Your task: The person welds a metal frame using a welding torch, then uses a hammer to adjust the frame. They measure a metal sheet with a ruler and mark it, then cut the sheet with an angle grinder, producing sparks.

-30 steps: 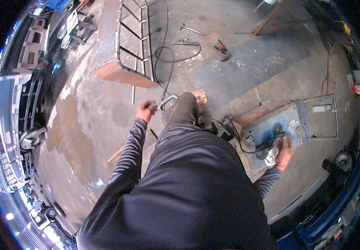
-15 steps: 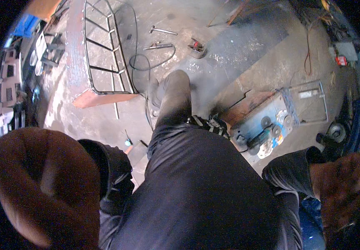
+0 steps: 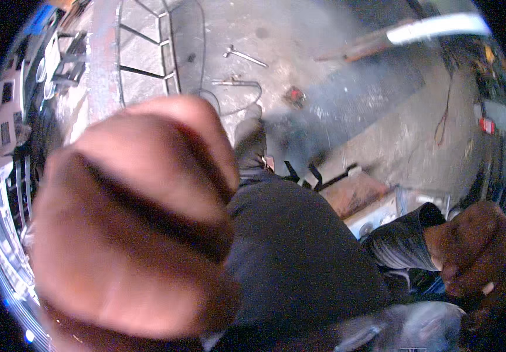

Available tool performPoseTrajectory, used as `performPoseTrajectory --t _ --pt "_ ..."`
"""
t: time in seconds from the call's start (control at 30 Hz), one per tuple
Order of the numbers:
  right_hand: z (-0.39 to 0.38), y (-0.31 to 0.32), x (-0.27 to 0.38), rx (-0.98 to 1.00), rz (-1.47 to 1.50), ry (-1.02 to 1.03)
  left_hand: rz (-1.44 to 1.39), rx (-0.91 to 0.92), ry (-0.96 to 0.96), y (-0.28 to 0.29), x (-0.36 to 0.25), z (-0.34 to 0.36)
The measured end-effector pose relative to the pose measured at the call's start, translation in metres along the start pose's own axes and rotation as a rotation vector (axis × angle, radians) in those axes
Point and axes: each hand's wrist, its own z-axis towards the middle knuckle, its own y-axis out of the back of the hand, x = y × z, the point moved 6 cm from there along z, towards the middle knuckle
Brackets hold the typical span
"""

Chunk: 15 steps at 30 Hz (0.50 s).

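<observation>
My left hand (image 3: 136, 223), large and blurred, is raised close to the camera with its fingers curled. Whatever it grips is hidden. At the right rim my right hand (image 3: 476, 252) is also raised, its fingers bent inward; I cannot see what is in them. A dark sleeve (image 3: 396, 240) covers the right wrist. Along the lower edge, near the right hand, lies a glossy, see-through greyish thing (image 3: 405, 328), too blurred to name. Between the hands is my dark clothing (image 3: 306, 246).
On the grey concrete floor lie a hammer-like metal tool (image 3: 244, 56), a cable (image 3: 203, 41) and a small holder with something red (image 3: 294, 95). A tubular metal frame (image 3: 165, 41) stands at the left. A rusty plate (image 3: 355, 190) is at the right. A long white thing (image 3: 440, 28) shows far right.
My left hand has moved from the left rim inward and up, now covering the metal frame's lower part. My right hand has shifted slightly. The glossy thing and long white thing have appeared.
</observation>
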Motion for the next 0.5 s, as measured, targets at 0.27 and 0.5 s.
performPoseTrajectory --t 0.27,0.5 --pt "0.128 0.089 -0.135 0.035 -0.078 -0.131 -0.294 -0.475 0.016 0.079 0.096 -0.05" --pt "0.266 0.19 -0.207 0.134 -0.398 -0.304 0.417 -0.904 0.725 0.171 0.058 -0.081"
